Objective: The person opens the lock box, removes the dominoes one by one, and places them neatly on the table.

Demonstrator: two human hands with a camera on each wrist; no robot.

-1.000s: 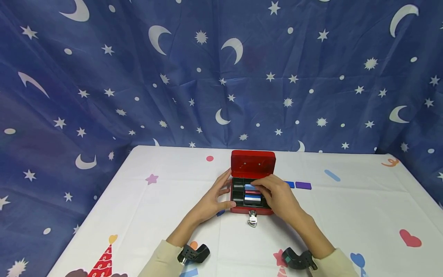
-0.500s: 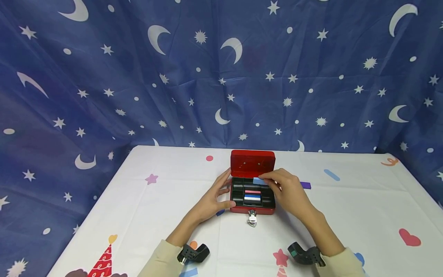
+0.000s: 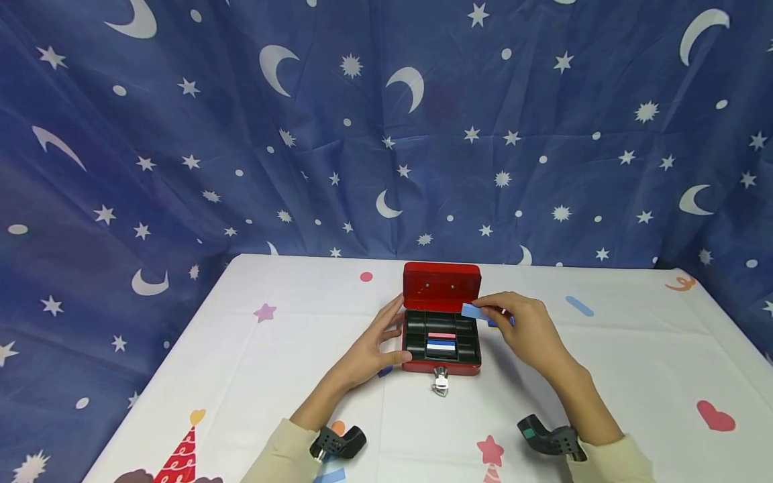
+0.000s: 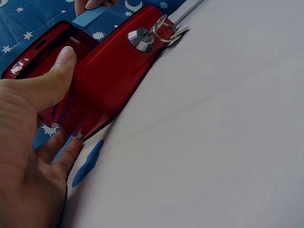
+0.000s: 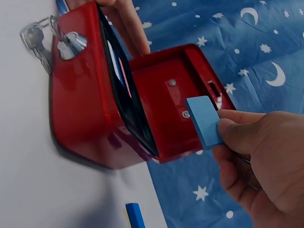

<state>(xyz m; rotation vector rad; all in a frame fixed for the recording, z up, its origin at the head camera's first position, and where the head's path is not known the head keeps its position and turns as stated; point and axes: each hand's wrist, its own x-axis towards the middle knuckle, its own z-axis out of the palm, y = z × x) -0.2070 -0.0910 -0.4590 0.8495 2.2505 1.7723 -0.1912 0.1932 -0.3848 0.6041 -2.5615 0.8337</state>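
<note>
The fingers of the right hand (image 3: 528, 329) pinch a light-blue block (image 3: 472, 310), raised just right of the open lid (image 3: 441, 284). The left hand (image 3: 370, 350) has its fingers spread against the left side of the red cash box (image 3: 423, 366), which stands on the worktop (image 3: 604, 382). The work looks partway: the light-blue block is out and a dark-blue block (image 5: 135, 216) lies right of the box, while pink (image 3: 441, 335) and blue-and-white pieces (image 3: 441, 345) are left in the tray (image 3: 415, 342).

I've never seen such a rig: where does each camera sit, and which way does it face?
Head: on the person's head, looking forward and down at the red box; left hand, right hand and sleeves show.
Left wrist: on that wrist, facing the box; both hands show partly.
Right wrist: on that wrist, facing the box and open lid; both hands show partly.
Both wrist views share the box, keys and light-blue block.
</note>
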